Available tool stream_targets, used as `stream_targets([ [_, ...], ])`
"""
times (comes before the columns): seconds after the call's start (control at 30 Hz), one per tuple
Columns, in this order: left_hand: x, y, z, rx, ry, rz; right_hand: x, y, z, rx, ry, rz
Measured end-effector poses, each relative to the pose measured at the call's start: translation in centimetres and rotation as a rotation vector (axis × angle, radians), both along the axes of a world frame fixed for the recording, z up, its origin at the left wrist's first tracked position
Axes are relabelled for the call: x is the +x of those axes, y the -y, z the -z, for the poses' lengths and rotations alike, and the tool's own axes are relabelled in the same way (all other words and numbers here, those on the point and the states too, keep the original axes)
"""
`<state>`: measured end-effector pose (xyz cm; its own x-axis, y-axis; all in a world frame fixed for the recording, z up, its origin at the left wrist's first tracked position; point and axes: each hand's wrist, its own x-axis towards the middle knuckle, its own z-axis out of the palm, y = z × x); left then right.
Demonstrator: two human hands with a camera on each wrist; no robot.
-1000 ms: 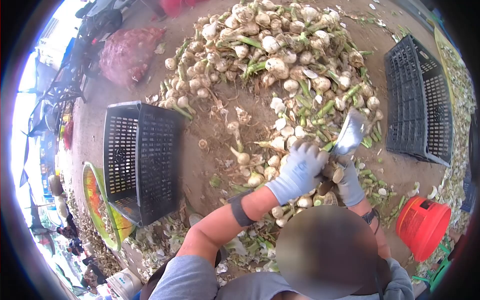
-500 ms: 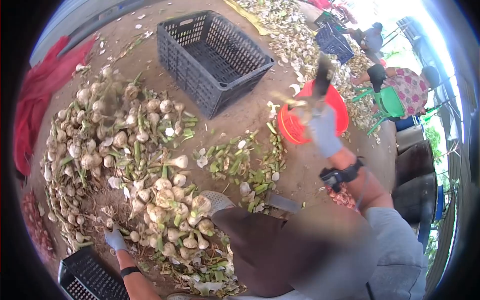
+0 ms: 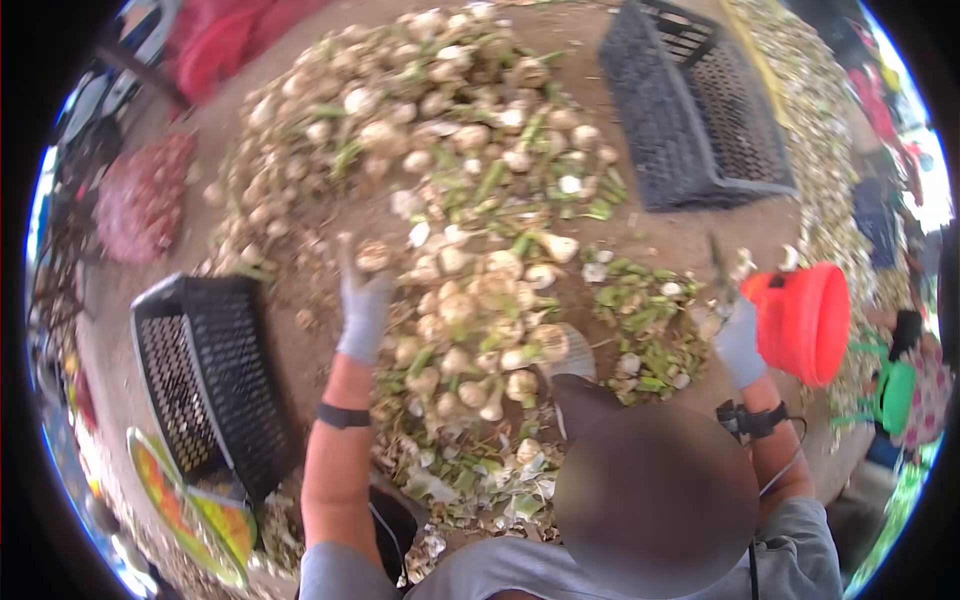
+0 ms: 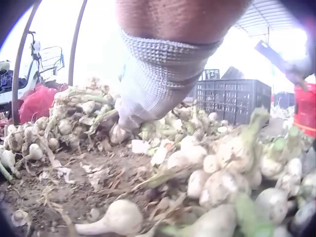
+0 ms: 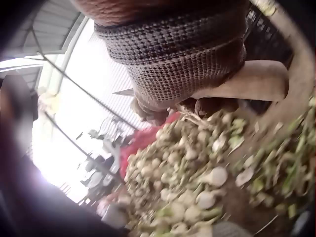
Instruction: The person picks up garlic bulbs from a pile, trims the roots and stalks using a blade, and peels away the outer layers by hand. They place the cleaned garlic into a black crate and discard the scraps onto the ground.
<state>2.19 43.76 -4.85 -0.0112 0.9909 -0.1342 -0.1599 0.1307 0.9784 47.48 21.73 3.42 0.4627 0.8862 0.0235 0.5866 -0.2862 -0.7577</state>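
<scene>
The gloved left hand (image 3: 365,305) reaches down at the left side of the loose garlic, its fingers round a garlic bulb (image 3: 373,256). In the left wrist view the left hand (image 4: 158,84) bends down with its fingertips on a bulb (image 4: 118,134). Beside the red bucket (image 3: 806,325), the gloved right hand (image 3: 741,340) grips a knife; its blade (image 3: 715,262) is blurred. The right wrist view has the wooden knife handle (image 5: 254,81) sticking out behind the right hand (image 5: 173,74). Stemmed garlic (image 3: 460,305) lies between the hands.
Black crates stand at the left (image 3: 245,385) and upper right (image 3: 655,120). A large garlic heap (image 3: 380,135) spreads beyond the hands. Cut green stems (image 3: 650,320) lie left of the bucket. A shoe (image 3: 572,355) touches the garlic. A person sits far right on a green chair (image 3: 893,397).
The hands, together over the garlic a second ago, are now far apart. The right hand has lowered from above the bucket to beside it; the left has closed round a bulb. The head view has turned.
</scene>
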Motion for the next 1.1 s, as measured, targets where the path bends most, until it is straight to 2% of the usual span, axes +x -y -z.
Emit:
stream_targets([
  [0.03, 0.1, 0.5, 0.5, -0.029, 0.021, 0.004, -4.5, -2.3, -0.5, 0.040, -0.012, -0.099],
  [0.1, 1.7, 1.7, -2.1, -0.066, -0.009, 0.079, -10.3, -6.5, -1.8, -0.050, -0.032, -0.363],
  [0.17, 2.8, 2.4, -3.4, -0.025, -0.227, 0.143, -13.9, -9.3, 0.5, 0.034, 0.153, -0.541],
  [0.2, 2.9, 2.4, -3.7, -0.070, -0.430, 0.212, -15.6, -10.6, 0.7, 0.014, 0.184, -0.586],
  [0.23, 3.4, 2.8, -4.3, 0.115, -0.667, 0.229, -17.2, -11.6, 1.0, -0.003, 0.216, -0.631],
  [0.3, 3.8, 3.9, -5.9, 0.304, -0.598, 0.325, -19.4, -13.0, 1.6, 0.075, 0.275, -0.686],
  [0.33, 3.8, 3.0, -4.3, 0.426, -0.545, 0.373, -20.3, -13.3, 1.9, 0.157, 0.343, -0.734],
  [0.37, 4.1, 3.4, -4.1, 0.337, -0.600, 0.411, -21.1, -13.3, 1.9, 0.154, 0.337, -0.733],
  [0.43, 4.6, 3.5, -4.3, 0.402, -0.668, 0.425, -22.1, -13.3, 1.8, 0.228, 0.340, -0.720],
  [0.5, 4.8, 3.4, -4.9, 0.434, -0.684, 0.408, -22.3, -13.4, 1.9, 0.197, 0.391, -0.722],
  [0.57, 4.9, 3.6, -4.8, 0.467, -0.698, 0.389, -22.6, -13.3, 2.1, 0.316, 0.380, -0.653],
  [0.63, 5.2, 3.9, -4.8, 0.572, -0.876, 0.344, -21.8, -13.6, 4.1, 0.297, 0.410, -0.619],
  [0.67, 5.3, 4.9, -6.0, 0.504, -0.817, 0.338, -21.0, -14.0, 4.9, 0.279, 0.443, -0.582],
  [0.7, 5.5, 5.8, -8.9, 0.439, -0.757, 0.333, -20.1, -15.2, 3.9, -0.286, 0.245, -0.400],
  [0.73, 5.5, 6.1, -10.8, 0.267, -0.698, 0.439, -17.6, -15.5, 5.3, -0.342, 0.275, -0.363],
  [0.77, 5.3, 6.1, -10.7, 0.267, -0.698, 0.445, -15.6, -15.2, 6.9, -0.399, 0.303, -0.338],
  [0.8, 5.3, 5.5, -10.4, 0.432, -0.715, 0.367, -16.0, -15.3, 6.3, -0.383, 0.310, -0.342],
  [0.83, 5.4, 5.4, -10.3, 0.585, -0.725, 0.298, -16.9, -13.9, 5.3, -0.272, 0.127, -0.346],
  [0.87, 5.7, 5.7, -10.7, 0.561, -0.847, 0.267, -17.5, -12.4, 4.6, -0.163, -0.054, -0.345],
  [0.9, 6.0, 5.5, -10.4, 0.570, -0.843, 0.260, -17.8, -12.0, 4.3, -0.154, -0.046, -0.346],
  [0.97, 6.4, 5.7, -9.6, 0.521, -0.687, 0.086, -18.4, -11.3, 3.9, -0.092, 0.030, -0.422],
  [1.0, 6.6, 5.8, -9.7, 0.457, -0.609, 0.083, -18.6, -11.3, 2.9, -0.115, -0.121, -0.395],
  [1.03, 6.8, 6.3, -9.7, 0.453, -0.614, 0.086, -18.9, -11.1, 2.0, -0.118, -0.127, -0.395],
  [1.1, 7.4, 7.9, -9.9, -0.093, 0.280, 0.205, -18.9, -10.8, 0.8, 0.100, -0.252, -0.491],
])
